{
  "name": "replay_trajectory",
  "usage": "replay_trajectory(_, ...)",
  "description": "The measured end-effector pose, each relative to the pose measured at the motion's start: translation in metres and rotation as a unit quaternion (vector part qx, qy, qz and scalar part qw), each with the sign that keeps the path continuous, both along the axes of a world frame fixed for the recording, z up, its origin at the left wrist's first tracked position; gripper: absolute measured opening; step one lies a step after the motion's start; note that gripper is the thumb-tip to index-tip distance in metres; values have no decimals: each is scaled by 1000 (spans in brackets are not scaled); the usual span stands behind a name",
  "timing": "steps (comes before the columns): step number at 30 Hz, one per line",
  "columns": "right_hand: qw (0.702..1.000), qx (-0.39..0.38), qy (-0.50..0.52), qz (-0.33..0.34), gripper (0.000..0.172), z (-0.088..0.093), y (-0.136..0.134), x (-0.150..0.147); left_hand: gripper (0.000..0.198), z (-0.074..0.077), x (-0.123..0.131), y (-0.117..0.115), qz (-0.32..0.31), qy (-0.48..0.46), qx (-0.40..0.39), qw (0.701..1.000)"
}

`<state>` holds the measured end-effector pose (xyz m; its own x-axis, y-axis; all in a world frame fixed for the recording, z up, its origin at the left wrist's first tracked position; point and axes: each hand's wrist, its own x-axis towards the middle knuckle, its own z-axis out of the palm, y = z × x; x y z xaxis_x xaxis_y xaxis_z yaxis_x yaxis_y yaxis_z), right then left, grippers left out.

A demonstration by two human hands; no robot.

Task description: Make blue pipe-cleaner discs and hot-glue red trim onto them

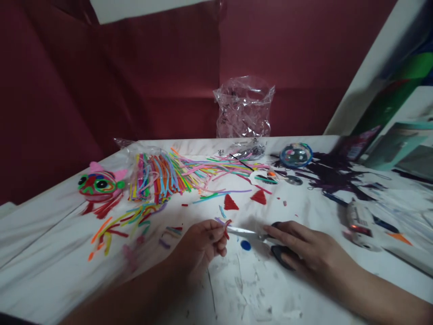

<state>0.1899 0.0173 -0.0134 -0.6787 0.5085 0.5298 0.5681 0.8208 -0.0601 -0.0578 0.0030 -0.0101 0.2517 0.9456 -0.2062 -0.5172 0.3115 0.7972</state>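
Between the thumb and fingers of my left hand is a short red pipe cleaner, with a purple bit showing beside it. My right hand grips the black handles of a pair of scissors. The blades point left and their tips reach the red piece; whether they cut into it I cannot tell. Below the blades lies a blue disc. Two red fuzzy triangles, a left one and a right one, lie on the white table beyond my hands.
At left sits a colourful craft face with googly eyes. Bundled pipe cleaners spill from a clear bag, with loose pieces nearer me. A clear plastic bag, a round tape-like container, dark strips and a glue gun stand around.
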Motion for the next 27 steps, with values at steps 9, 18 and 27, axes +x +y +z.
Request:
replay_trajectory(9,997,74,-26,-7,33,-6,0,-8,16,-2,0,0,-31,-22,-13,999)
replay_trajectory(18,990,123,-65,-29,31,-10,-5,-5,14,-3,3,-3,-31,-36,-13,999)
replay_trajectory(27,997,64,-21,-31,32,-5,-2,-2,15,-2,1,-1,10,17,54,998)
